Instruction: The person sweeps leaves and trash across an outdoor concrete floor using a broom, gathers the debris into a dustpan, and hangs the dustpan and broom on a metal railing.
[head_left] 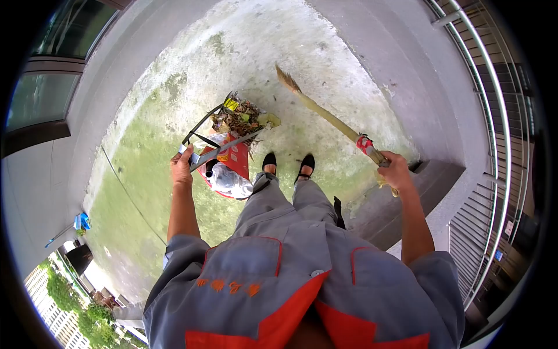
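Note:
My left hand point(182, 167) is closed around the handle end of a metal-framed dustpan point(226, 150) with a red part below it. Dry leaves and litter point(238, 120) lie at the dustpan's far end, with a yellow wrapper point(231, 104) among them. White plastic bags point(228, 180) sit against the red part, nearer my feet. On the right, my right hand point(396, 172) grips a straw broom point(331, 118) near its lower end, beside a red wrapping. The broom's bristle tip points up and left, away from my body; whether it touches the floor I cannot tell.
Around my feet is a stained concrete floor point(192, 75). A metal railing point(501, 116) runs along the right, with a low concrete ledge point(407, 198) beside it. Windows point(43, 99) are at the upper left, and a blue object point(82, 221) stands at the far left.

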Tool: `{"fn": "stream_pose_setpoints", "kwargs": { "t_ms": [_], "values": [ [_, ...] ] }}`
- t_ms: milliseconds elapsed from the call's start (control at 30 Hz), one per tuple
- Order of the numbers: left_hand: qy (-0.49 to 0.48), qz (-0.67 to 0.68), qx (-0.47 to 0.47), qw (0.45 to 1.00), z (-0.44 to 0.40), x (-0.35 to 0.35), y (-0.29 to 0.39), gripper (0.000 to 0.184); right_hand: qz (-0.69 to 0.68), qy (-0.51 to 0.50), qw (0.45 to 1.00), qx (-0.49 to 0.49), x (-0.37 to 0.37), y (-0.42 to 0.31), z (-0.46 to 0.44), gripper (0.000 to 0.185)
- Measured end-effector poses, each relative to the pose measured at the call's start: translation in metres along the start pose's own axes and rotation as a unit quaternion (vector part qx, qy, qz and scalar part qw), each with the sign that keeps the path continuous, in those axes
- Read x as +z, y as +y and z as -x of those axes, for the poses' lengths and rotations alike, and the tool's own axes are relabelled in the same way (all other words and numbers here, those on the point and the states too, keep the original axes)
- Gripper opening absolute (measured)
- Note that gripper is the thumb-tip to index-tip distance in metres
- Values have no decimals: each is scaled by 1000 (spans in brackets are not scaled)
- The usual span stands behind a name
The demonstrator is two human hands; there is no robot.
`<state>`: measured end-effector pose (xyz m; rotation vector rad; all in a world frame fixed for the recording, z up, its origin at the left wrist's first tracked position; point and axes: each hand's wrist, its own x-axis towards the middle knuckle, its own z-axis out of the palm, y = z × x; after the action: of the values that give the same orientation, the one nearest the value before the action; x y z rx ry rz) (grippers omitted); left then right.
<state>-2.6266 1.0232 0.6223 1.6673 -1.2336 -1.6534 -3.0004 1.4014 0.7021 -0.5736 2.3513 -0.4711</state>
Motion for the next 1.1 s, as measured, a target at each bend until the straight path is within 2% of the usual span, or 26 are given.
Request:
{"fn": "stream_pose_setpoints", "kwargs": {
  "t_ms": [100,167,300,367,400,467,533,567,600,633,700,733,800,900,1000,1100],
  "values": [
    [4,4,-11,1000,-23,-7,-36,22,87,11,995,-47,47,-30,-60,32],
    [-3,-14,-37,999,-24,-8,-51,22,166,5,986,-30,74,-63,-88,31],
    [-35,-31,-77,996,-38,-14,-80,21,178,-5,984,-1,133,-92,-119,25],
    [-40,-28,-96,994,-43,-14,-89,24,220,-65,973,26,154,-101,-115,20],
    [-41,-32,-101,994,-42,-12,-85,24,228,-81,970,10,160,-99,-108,18],
    [-39,-38,-111,992,-44,-17,-87,22,220,-144,965,-18,152,-92,-85,21],
    [-51,-15,-119,992,-51,-26,-95,24,166,-159,972,-53,118,-90,-47,27],
    [-56,-5,-130,990,-49,-26,-89,22,72,-174,981,40,93,-102,-19,31],
    [-56,-20,-137,989,-50,-28,-90,22,93,-148,982,-73,76,-85,2,33],
    [-69,-24,-136,988,-55,-31,-98,21,78,-154,982,-84,62,-64,22,33],
    [-81,5,-134,988,-62,-34,-114,22,-18,-170,984,52,24,-104,65,33],
    [-80,4,-141,987,-62,-34,-115,24,-18,-169,984,51,18,-104,78,33],
    [-73,-1,-140,987,-58,-34,-109,25,8,-101,995,-17,9,-102,92,32],
    [-65,-2,-123,990,-51,-29,-98,31,33,-84,996,22,21,-125,85,36],
    [-62,-60,-121,989,-45,-26,-80,35,212,-53,974,-55,58,-120,37,35],
    [-57,-104,-139,983,-55,-38,-100,35,286,-29,948,-139,107,-140,-29,25]
  ]
}}
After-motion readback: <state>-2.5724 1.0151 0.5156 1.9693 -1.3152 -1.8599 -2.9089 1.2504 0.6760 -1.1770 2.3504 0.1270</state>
